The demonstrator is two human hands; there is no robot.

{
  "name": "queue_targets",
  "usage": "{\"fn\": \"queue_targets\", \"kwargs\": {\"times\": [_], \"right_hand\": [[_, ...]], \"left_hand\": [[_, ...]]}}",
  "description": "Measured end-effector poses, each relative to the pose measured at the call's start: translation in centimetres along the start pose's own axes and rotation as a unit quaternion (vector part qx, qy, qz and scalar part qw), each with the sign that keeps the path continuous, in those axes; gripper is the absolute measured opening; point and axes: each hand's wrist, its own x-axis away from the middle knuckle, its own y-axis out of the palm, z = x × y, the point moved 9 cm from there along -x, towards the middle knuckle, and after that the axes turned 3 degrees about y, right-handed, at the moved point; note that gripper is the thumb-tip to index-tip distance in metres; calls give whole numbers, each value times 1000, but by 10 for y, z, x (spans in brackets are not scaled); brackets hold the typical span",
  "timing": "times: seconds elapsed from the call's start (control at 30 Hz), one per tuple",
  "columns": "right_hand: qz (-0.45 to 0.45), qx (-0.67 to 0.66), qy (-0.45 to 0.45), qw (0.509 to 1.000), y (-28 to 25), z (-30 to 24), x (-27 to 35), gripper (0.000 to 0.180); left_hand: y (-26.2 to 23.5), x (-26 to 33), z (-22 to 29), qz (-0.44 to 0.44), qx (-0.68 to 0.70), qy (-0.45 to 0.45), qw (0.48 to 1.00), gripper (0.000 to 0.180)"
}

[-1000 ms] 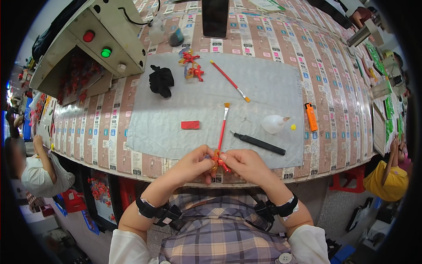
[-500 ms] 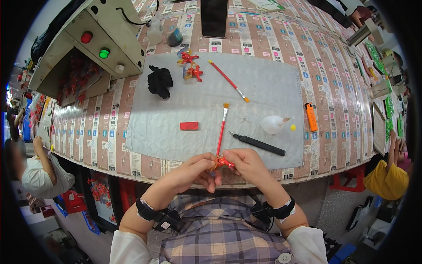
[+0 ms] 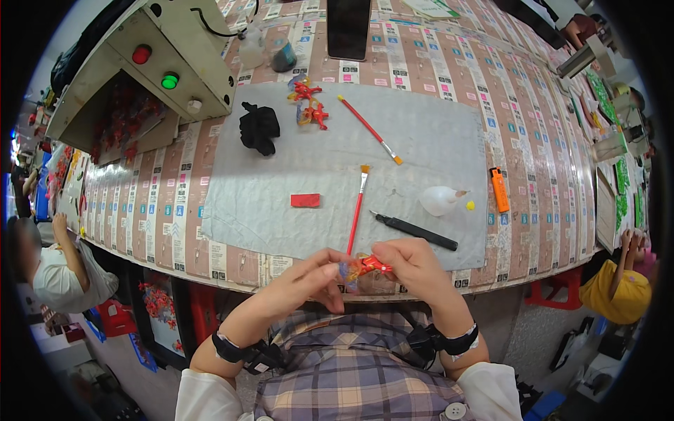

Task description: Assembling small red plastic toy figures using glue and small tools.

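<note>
Near the table's front edge I hold a small red figurine (image 3: 370, 264) with a clear yellow-and-blue translucent part. My right hand (image 3: 412, 266) pinches its right end between thumb and fingers. My left hand (image 3: 309, 279) closes on the translucent end; some of its fingers are hidden. Just beyond my hands lies a red-handled brush (image 3: 357, 214), bristles pointing away. To its right rest a black craft knife (image 3: 415, 231) and a white squeeze bottle (image 3: 440, 200). A red block (image 3: 305, 201) sits left of the brush.
On the grey sheet (image 3: 246, 224) farther off lie two similar figurines (image 3: 307, 102), a black cloth (image 3: 259, 128) and a second brush (image 3: 371, 130). An orange lighter (image 3: 499, 189) is at right. A metal box with buttons (image 3: 133, 77) stands far left; a dark phone (image 3: 347, 31) is behind.
The figurine has been turned so its translucent blue-and-yellow part shows between my hands. My right hand has shifted slightly right, and the hands are a little farther apart.
</note>
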Motion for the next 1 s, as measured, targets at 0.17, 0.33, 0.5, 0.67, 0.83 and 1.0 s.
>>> {"fn": "queue_targets", "kwargs": {"times": [0.17,0.33,0.5,0.67,0.83,1.0], "right_hand": [[-88,-28,64,994,9,11,3,47],[-95,-82,58,990,17,19,3,46],[-75,-129,112,983,17,15,9,44],[-61,-201,111,971,17,24,13,41],[66,-96,50,992,-18,17,19,33],[404,-62,-109,906,-119,16,58,14]], "left_hand": [[8,4,26,1,-88,178,980,57],[18,-2,18,-25,-74,146,986,56],[18,-3,18,-11,-135,161,978,59],[23,-4,23,-1,-163,216,963,62],[23,-4,30,12,-170,205,964,61],[23,-4,31,30,-133,207,969,66]]}}
